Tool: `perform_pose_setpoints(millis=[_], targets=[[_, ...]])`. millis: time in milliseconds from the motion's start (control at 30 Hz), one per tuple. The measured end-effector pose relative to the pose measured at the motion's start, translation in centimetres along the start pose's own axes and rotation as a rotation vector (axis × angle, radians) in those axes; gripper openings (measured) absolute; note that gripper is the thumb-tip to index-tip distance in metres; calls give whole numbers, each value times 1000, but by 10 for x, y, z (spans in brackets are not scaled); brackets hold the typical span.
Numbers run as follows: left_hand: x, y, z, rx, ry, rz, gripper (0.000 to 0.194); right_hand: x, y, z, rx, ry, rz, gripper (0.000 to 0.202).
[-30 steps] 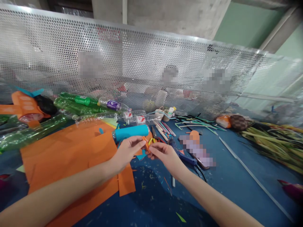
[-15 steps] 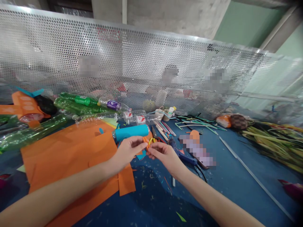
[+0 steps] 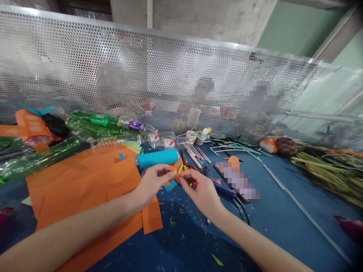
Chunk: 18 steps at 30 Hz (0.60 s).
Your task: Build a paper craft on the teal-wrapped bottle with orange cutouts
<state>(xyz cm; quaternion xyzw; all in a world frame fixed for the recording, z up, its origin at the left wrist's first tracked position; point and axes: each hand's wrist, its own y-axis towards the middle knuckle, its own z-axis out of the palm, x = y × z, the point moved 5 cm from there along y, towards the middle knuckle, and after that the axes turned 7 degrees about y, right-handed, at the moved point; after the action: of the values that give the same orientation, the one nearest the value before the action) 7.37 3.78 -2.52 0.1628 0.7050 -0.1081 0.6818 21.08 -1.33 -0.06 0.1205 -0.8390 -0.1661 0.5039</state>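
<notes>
My left hand (image 3: 157,181) pinches a small orange strip of paper or foam (image 3: 174,173) between thumb and fingertips. My right hand (image 3: 202,189) meets it from the other side, fingertips pressed together on the strip's right end. Yellow loops, perhaps scissors handles, show just behind the fingertips; their contact with the strip is hidden. A blue paper-wrapped cylinder (image 3: 159,158) lies just beyond my left hand. Under my left forearm spread large orange paper sheets (image 3: 85,189). To the right of my right hand rests a dark blue glue gun (image 3: 225,190) with a black cord.
Green plastic bottles (image 3: 90,126) and clear bottles (image 3: 113,142) lie at the back left, before a perforated metal screen (image 3: 176,68). A phone-like object (image 3: 238,181), partly blurred, lies right of the glue gun. Dry husks (image 3: 329,173) are piled at far right, near a long pale strip (image 3: 300,209).
My right hand's fingers have shifted slightly and its thumb has turned on the orange strip. My left hand stays nearly in place, still pinching.
</notes>
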Motion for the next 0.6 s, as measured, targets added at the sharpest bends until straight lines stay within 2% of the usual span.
perform_pose_setpoints(millis=[167,600], targets=[[-1,-2,1,-1,-66,10,19,0,0,1,-8,-43,-51,9],[-2,-3,5,24,-106,6,14,0,-1,3,33,-21,-53,6]])
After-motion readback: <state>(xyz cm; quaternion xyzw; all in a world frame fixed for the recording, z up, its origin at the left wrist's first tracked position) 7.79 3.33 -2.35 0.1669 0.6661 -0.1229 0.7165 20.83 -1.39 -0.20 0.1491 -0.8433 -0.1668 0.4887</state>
